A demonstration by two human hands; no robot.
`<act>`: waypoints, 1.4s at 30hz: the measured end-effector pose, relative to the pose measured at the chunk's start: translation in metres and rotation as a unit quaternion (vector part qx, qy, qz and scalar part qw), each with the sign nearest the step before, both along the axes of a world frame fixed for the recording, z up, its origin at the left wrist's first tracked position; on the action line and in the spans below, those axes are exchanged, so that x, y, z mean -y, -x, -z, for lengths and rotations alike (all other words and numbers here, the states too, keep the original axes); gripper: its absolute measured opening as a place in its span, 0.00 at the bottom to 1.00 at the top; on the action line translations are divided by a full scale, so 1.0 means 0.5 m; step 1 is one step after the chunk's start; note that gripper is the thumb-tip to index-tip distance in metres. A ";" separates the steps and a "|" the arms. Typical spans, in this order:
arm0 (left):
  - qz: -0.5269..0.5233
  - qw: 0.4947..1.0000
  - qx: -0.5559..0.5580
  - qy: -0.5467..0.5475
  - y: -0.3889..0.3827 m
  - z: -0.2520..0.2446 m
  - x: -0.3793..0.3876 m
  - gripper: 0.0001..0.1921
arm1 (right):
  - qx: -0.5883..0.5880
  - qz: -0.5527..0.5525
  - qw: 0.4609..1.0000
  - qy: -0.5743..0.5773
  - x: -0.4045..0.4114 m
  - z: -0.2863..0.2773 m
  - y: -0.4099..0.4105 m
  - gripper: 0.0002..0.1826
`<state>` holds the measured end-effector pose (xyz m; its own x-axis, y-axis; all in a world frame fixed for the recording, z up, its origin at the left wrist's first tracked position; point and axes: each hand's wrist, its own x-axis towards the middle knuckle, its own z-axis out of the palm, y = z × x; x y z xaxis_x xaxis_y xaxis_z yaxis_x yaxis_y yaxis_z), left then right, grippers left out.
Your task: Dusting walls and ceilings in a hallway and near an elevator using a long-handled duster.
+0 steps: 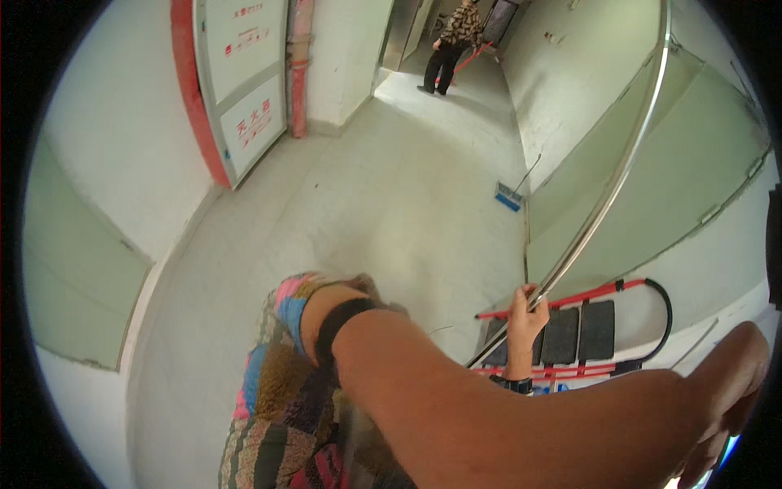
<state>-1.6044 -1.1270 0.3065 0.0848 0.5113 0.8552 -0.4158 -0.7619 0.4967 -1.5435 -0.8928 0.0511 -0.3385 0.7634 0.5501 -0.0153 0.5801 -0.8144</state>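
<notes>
My right hand (526, 330), with a dark watch or band at the wrist, grips a long shiny metal pole (602, 211). The pole runs up past the top edge and looks bowed near the rim. Its lower end is hidden behind my left arm. That bare arm crosses close in front of the camera, below a patchwork sleeve (293, 367) and a black band (345, 321). At the right rim my left hand (730, 391) is partly cut off, its fingers curled. A bright bluish patch shows beside them; whether it is held is unclear.
A red-framed step ladder (577, 333) with black treads is against the right wall. A blue-bristled broom (508, 197) stands near it. On the left are a fire cabinet (247, 91) and a red pipe (299, 91). Farther off stands a person (455, 43) beside a red bar.
</notes>
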 end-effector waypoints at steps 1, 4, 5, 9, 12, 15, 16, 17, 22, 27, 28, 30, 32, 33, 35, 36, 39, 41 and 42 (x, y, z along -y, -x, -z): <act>0.013 1.000 0.006 -0.020 0.029 0.007 -0.037 0.16 | -0.012 -0.016 0.998 0.054 -0.012 -0.031 0.019 0.06; 0.020 0.998 0.028 -0.055 0.163 0.033 -0.114 0.17 | -0.017 -0.047 0.994 0.095 -0.063 -0.021 0.155 0.06; 0.025 0.997 0.030 -0.066 0.206 0.038 -0.142 0.17 | -0.008 -0.058 0.995 0.084 -0.084 -0.019 0.193 0.06; 0.029 0.990 0.023 -0.137 0.396 0.036 -0.264 0.18 | 0.014 -0.034 0.995 0.089 -0.214 -0.010 0.321 0.05; -0.021 0.985 -0.082 -0.148 0.571 0.020 -0.382 0.18 | 0.098 0.107 0.976 0.164 -0.313 -0.023 0.409 0.05; -0.178 0.973 -0.141 -0.048 0.737 0.062 -0.549 0.23 | 0.100 0.111 0.989 0.011 -0.451 0.065 0.430 0.06; -0.256 0.961 -0.102 -0.017 0.788 0.102 -0.618 0.24 | 0.115 0.089 0.989 0.006 -0.456 0.040 0.475 0.06; -0.337 0.937 -0.087 0.027 0.841 0.135 -0.679 0.25 | 0.130 0.059 0.990 0.005 -0.433 0.013 0.521 0.06; -0.235 0.930 -0.152 0.237 0.985 0.318 -1.029 0.25 | 0.160 0.033 0.987 0.003 -0.574 0.092 0.667 0.09; 0.020 0.940 -0.017 0.340 1.078 0.422 -1.217 0.17 | 0.198 -0.002 0.980 0.037 -0.764 0.123 0.791 0.12; 0.035 0.945 -0.033 0.325 1.109 0.434 -1.266 0.17 | 0.212 -0.014 0.977 0.036 -0.812 0.122 0.811 0.12; 0.058 0.948 -0.057 0.306 1.188 0.446 -1.368 0.17 | 0.224 -0.003 0.975 0.006 -0.917 0.144 0.870 0.10; 0.033 0.946 -0.062 0.317 1.260 0.445 -1.418 0.17 | 0.212 -0.021 0.977 -0.022 -1.008 0.188 0.929 0.09; 0.031 0.941 -0.055 0.332 1.299 0.433 -1.444 0.17 | 0.195 -0.053 0.979 -0.030 -1.057 0.196 0.973 0.09; 0.015 0.935 -0.044 0.352 1.370 0.432 -1.499 0.17 | 0.186 -0.093 0.978 0.007 -1.127 0.176 1.054 0.09; -0.011 0.929 -0.050 0.367 1.404 0.436 -1.528 0.18 | 0.192 -0.109 0.974 0.044 -1.165 0.168 1.090 0.09; -0.066 0.917 -0.057 0.389 1.508 0.455 -1.615 0.19 | 0.167 -0.148 0.975 0.015 -1.284 0.193 1.210 0.10; -0.113 0.911 -0.074 0.390 1.580 0.459 -1.673 0.18 | 0.165 -0.155 0.974 0.003 -1.362 0.211 1.286 0.11; -0.114 0.910 -0.076 0.392 1.610 0.458 -1.700 0.18 | 0.176 -0.152 0.972 -0.012 -1.405 0.220 1.327 0.10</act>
<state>-2.4093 -0.2769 0.0774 -0.0133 0.9783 0.2068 -0.1722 -0.2059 0.9633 -2.2070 -0.1901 -0.0589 -0.7173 0.5868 0.3757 0.0888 0.6117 -0.7861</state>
